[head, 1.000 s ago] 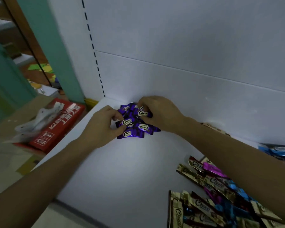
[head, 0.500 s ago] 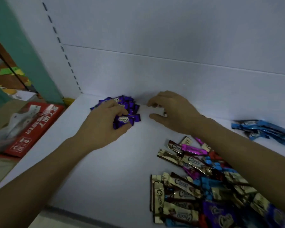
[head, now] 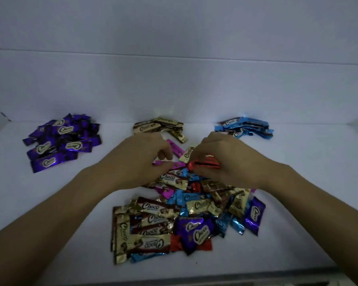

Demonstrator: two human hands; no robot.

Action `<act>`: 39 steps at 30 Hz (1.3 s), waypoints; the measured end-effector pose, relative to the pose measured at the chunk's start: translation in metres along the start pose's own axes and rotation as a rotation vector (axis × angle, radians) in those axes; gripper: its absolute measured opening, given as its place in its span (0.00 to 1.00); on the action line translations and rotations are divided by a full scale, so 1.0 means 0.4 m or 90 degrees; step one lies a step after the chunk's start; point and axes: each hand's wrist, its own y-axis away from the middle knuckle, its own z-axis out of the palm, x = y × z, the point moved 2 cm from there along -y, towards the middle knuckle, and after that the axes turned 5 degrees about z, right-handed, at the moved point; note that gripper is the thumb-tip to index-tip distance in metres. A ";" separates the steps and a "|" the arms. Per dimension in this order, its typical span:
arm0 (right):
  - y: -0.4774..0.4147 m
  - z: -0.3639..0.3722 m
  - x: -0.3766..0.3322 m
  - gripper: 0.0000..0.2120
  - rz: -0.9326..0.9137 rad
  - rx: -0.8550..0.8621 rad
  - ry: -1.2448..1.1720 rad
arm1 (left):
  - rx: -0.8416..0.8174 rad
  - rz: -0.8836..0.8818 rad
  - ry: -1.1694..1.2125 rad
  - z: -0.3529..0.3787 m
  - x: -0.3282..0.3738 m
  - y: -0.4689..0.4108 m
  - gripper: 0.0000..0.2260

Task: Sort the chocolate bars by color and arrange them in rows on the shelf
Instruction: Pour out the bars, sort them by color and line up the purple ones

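Maybe halfway. Purple pile (head: 62, 141), gold pile (head: 159, 125) and blue pile (head: 244, 125) sit loose across the upper shelf (head: 50, 203), no rows yet. A big mixed heap (head: 184, 219) is left at lower centre. Mid-frame, left hand (head: 136, 162) pinches a pink bar (head: 175, 148), right hand (head: 232, 162) a red bar (head: 203, 163).

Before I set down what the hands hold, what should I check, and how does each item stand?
1. Right hand pinches red bar: ok.
2. Left hand grips magenta bar: ok.
3. Purple pile, gold pile, blue pile lie apart at the back: ok.
4. Red or magenta pile already started: not ok, none visible.
5. Bare shelf for new piles: ok.
6. Mixed pile cleared: not ok.
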 end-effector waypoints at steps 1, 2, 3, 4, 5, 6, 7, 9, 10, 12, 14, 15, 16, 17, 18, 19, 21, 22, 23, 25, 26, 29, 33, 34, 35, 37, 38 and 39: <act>0.007 0.006 0.001 0.12 -0.004 -0.010 -0.006 | -0.025 0.000 -0.005 0.007 0.008 -0.007 0.08; 0.011 0.012 0.002 0.12 -0.003 -0.018 -0.013 | -0.052 -0.001 -0.009 0.014 0.013 -0.014 0.07; 0.014 0.018 0.001 0.13 0.002 -0.025 -0.018 | -0.073 -0.002 -0.011 0.019 0.017 -0.019 0.07; 0.016 0.025 -0.001 0.15 0.010 -0.029 -0.022 | -0.087 -0.002 -0.007 0.022 0.021 -0.024 0.08; 0.018 0.032 -0.003 0.17 0.019 -0.032 -0.026 | -0.098 -0.002 0.004 0.026 0.024 -0.028 0.09; 0.019 0.039 -0.005 0.18 0.026 -0.034 -0.028 | -0.113 -0.005 0.022 0.029 0.027 -0.031 0.10; 0.020 0.045 -0.007 0.18 0.030 -0.036 -0.031 | -0.131 -0.011 0.042 0.033 0.032 -0.032 0.11; 0.019 0.056 -0.010 0.18 0.037 -0.031 -0.038 | -0.155 -0.020 0.061 0.039 0.037 -0.029 0.15; 0.018 0.061 -0.010 0.17 0.042 -0.024 -0.044 | -0.160 -0.021 0.062 0.042 0.037 -0.026 0.17; 0.018 0.070 -0.010 0.16 0.057 -0.005 -0.064 | -0.166 -0.022 0.063 0.046 0.034 -0.020 0.18; 0.017 0.075 -0.011 0.15 0.070 0.016 -0.080 | -0.158 -0.026 0.071 0.051 0.031 -0.012 0.16; 0.017 0.078 -0.012 0.15 0.074 0.021 -0.086 | -0.145 -0.031 0.085 0.053 0.030 -0.008 0.15; 0.018 0.079 -0.012 0.15 0.075 0.027 -0.091 | -0.128 -0.036 0.105 0.054 0.029 -0.004 0.13; 0.019 0.080 -0.012 0.15 0.073 0.034 -0.092 | -0.107 -0.039 0.129 0.052 0.029 -0.001 0.12; 0.020 0.081 -0.010 0.14 0.072 0.042 -0.095 | -0.088 -0.043 0.156 0.050 0.029 0.002 0.10; 0.024 0.082 -0.010 0.14 0.070 0.049 -0.102 | -0.071 -0.050 0.183 0.045 0.030 0.005 0.09; 0.030 0.084 -0.007 0.13 0.066 0.063 -0.116 | -0.044 -0.068 0.230 0.034 0.027 0.006 0.07; 0.032 0.084 -0.006 0.13 0.067 0.068 -0.123 | -0.033 -0.078 0.247 0.029 0.024 0.006 0.06; 0.035 0.083 -0.004 0.13 0.069 0.073 -0.130 | -0.023 -0.087 0.263 0.024 0.021 0.006 0.05; 0.038 0.076 0.000 0.13 0.070 0.090 -0.140 | 0.000 -0.102 0.303 0.016 0.018 0.007 0.03; 0.039 0.071 0.002 0.12 0.068 0.098 -0.143 | 0.013 -0.108 0.327 0.012 0.017 0.007 0.03; 0.045 0.059 0.013 0.11 0.066 0.119 -0.164 | 0.064 -0.122 0.357 0.003 0.019 0.010 0.08; 0.057 0.038 0.032 0.11 0.071 0.180 -0.183 | 0.097 -0.114 0.352 -0.010 0.034 0.011 0.10; 0.059 0.032 0.036 0.12 0.070 0.193 -0.179 | 0.104 -0.120 0.360 -0.012 0.036 0.011 0.10; 0.061 0.025 0.038 0.12 0.067 0.205 -0.168 | 0.112 -0.129 0.364 -0.011 0.036 0.012 0.09; 0.065 0.011 0.044 0.12 0.059 0.222 -0.135 | 0.134 -0.150 0.371 -0.008 0.035 0.010 0.08; 0.068 0.003 0.046 0.12 0.054 0.229 -0.121 | 0.143 -0.160 0.383 -0.006 0.036 0.007 0.07; 0.071 -0.006 0.050 0.12 0.049 0.237 -0.111 | 0.149 -0.165 0.399 -0.005 0.039 0.002 0.07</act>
